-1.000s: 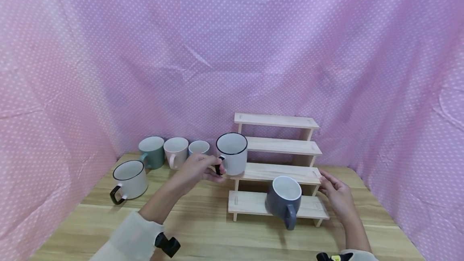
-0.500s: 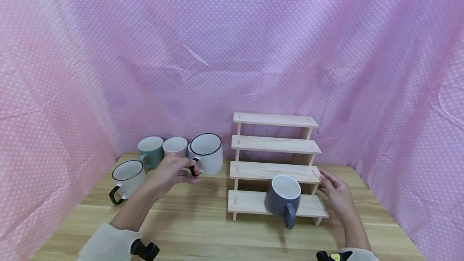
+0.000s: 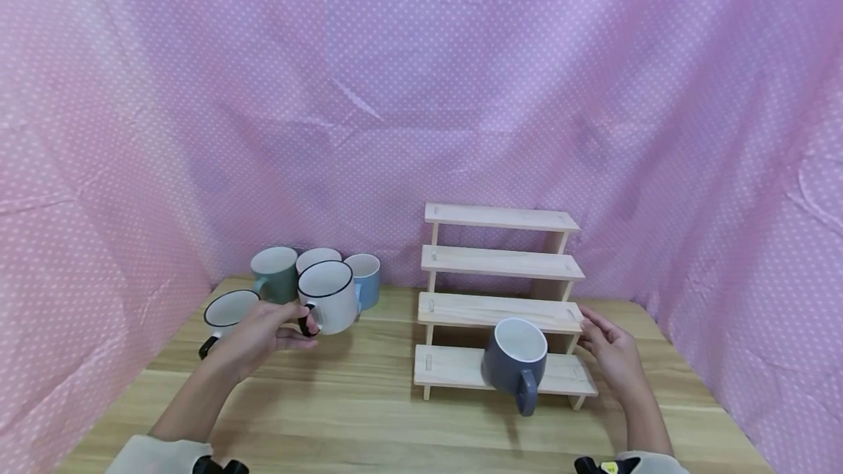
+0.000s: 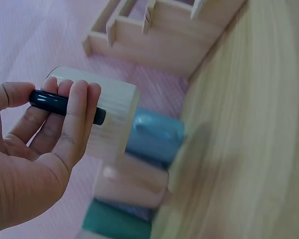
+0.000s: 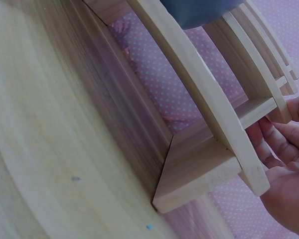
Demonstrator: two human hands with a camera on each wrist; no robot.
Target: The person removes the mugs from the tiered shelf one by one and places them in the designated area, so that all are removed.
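Observation:
My left hand (image 3: 258,336) holds a white enamel-style mug (image 3: 334,303) by its black handle, in front of the other mugs on the left. In the left wrist view, the fingers of this left hand (image 4: 42,172) curl round the handle, and the mug (image 4: 114,102) hangs above the table. On the right, my right hand (image 3: 615,358) grips the end of a four-step wooden display shelf (image 3: 487,310). The right wrist view has this right hand (image 5: 289,191) at the board's end, its fingers partly behind the wood. A dark grey mug (image 3: 510,368) sits on the lowest step, handle forward.
A green mug (image 3: 276,284), a pink mug (image 3: 319,256) partly hidden, and a light blue mug (image 3: 369,284) stand along the back left. Another white mug (image 3: 227,309) with a black handle is partly behind my left hand. Pink dotted cloth (image 3: 421,93) surrounds the wooden table (image 3: 369,401).
My left hand has carried the white mug leftward, from beside the shelf to in front of the pink mug. The blue mug has come into view. My right hand stays at the shelf.

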